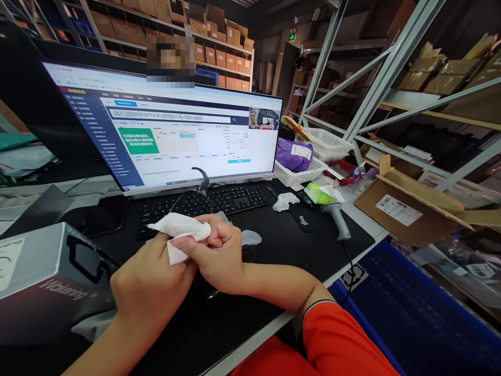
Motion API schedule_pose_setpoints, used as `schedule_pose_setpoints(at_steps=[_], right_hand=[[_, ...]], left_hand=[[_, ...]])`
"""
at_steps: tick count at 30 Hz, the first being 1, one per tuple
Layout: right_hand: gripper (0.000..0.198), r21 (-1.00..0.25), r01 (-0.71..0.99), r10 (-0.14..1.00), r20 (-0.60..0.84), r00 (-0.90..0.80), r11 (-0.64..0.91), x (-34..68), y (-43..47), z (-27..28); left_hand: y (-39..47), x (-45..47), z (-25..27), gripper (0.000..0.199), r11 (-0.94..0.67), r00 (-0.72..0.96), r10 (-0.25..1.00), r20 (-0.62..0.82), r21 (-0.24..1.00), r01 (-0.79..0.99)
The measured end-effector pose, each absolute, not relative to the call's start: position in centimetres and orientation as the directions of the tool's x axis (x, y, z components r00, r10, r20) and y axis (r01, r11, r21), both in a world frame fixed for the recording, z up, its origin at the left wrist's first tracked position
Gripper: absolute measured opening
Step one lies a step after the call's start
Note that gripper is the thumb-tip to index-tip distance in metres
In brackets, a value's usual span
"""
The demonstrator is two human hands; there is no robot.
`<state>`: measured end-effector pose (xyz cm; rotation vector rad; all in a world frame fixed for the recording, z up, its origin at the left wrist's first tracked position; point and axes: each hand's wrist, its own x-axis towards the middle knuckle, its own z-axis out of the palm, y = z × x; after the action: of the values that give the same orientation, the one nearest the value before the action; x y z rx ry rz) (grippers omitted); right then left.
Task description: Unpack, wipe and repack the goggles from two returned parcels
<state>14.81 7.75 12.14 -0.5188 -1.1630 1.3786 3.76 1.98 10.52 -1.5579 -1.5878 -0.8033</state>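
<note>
Both hands meet in front of the keyboard around a crumpled white tissue (182,225). My left hand (146,279) is closed in a fist at the tissue's lower left. My right hand (221,253) pinches the tissue with its thumb on top. A pair of glasses (202,183) shows behind the knuckles: a curved grey temple tip and a thin rim stick up, while the rest is hidden by the hands and tissue. It appears held within the two hands, mostly on the left side.
A monitor (195,151) and black keyboard (242,198) stand ahead. Left is a silver box (35,271) with glasses printed on it. To the right lie crumpled tissue (285,201), a tissue pack (319,193), a scanner (338,222), a basket (299,175) and an open carton (407,203).
</note>
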Motion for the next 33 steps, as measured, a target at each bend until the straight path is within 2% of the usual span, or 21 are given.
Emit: schedule_pose_setpoints(at_steps=[1, 3, 7, 9, 11, 13, 15, 17, 19, 22, 26, 28, 31, 33], right_hand=[[0.081, -0.85, -0.475, 0.914, 0.354, -0.198, 0.226, 14.8, 7.6, 12.1], [0.079, -0.841, -0.492, 0.904, 0.368, -0.216, 0.225, 15.2, 8.0, 12.6], [0.084, -0.818, -0.575, 0.93, 0.214, -0.298, 0.004, 17.0, 10.5, 14.6], [0.085, -0.788, -0.609, 0.94, 0.136, -0.314, -0.09, 17.6, 11.4, 15.1], [0.084, -0.778, -0.623, 0.95, 0.125, -0.285, -0.085, 17.5, 11.3, 14.8], [0.081, -0.815, -0.579, 0.958, 0.182, -0.223, 0.02, 16.9, 10.3, 13.7], [0.08, -0.85, -0.484, 0.935, 0.319, -0.157, 0.209, 16.2, 8.9, 12.4], [0.082, -0.832, -0.401, 0.872, 0.469, -0.139, 0.384, 15.6, 7.6, 11.6], [0.084, -0.808, -0.376, 0.825, 0.54, -0.167, 0.453, 15.4, 7.0, 11.5], [0.082, -0.839, -0.401, 0.838, 0.485, -0.248, 0.367, 16.2, 7.5, 12.9], [0.084, -0.845, -0.531, 0.915, 0.263, -0.306, 0.066, 18.2, 9.6, 15.5], [0.085, -0.823, -0.567, 0.936, 0.189, -0.298, -0.015, 18.6, 10.2, 15.8], [0.081, -0.85, -0.524, 0.95, 0.202, -0.237, 0.05, 17.8, 9.8, 14.2], [0.082, -0.878, -0.425, 0.913, 0.339, -0.226, 0.221, 16.8, 8.8, 12.6]], left_hand=[[1.9, 3.7, 10.6, 0.023, 0.063, 0.021, 0.507, 0.861, -0.061, 0.996], [1.8, 3.9, 10.8, 0.024, 0.043, 0.085, 0.464, 0.882, -0.118, 0.992], [2.4, 5.1, 11.4, 0.02, -0.05, 0.305, 0.381, 0.873, -0.31, 0.949], [2.6, 5.7, 11.5, 0.013, -0.074, 0.352, 0.352, 0.867, -0.35, 0.934], [2.6, 5.9, 11.5, 0.011, -0.066, 0.351, 0.359, 0.865, -0.352, 0.934], [2.3, 5.8, 11.6, 0.021, -0.039, 0.318, 0.39, 0.864, -0.329, 0.943], [1.9, 5.5, 11.8, 0.032, -0.014, 0.246, 0.411, 0.878, -0.264, 0.964], [1.5, 5.2, 12.2, 0.036, -0.008, 0.167, 0.417, 0.894, -0.18, 0.984], [1.2, 5.0, 12.5, 0.038, -0.025, 0.134, 0.413, 0.901, -0.136, 0.99], [1.1, 5.1, 12.6, 0.034, -0.039, 0.164, 0.378, 0.911, -0.161, 0.986], [1.4, 5.9, 12.3, 0.019, -0.104, 0.285, 0.316, 0.905, -0.266, 0.958], [1.6, 6.3, 12.1, 0.015, -0.129, 0.301, 0.331, 0.894, -0.273, 0.953], [1.5, 5.9, 12.0, 0.011, -0.11, 0.258, 0.398, 0.88, -0.234, 0.966], [1.2, 5.1, 12.0, 0.02, -0.068, 0.197, 0.417, 0.887, -0.186, 0.98]])
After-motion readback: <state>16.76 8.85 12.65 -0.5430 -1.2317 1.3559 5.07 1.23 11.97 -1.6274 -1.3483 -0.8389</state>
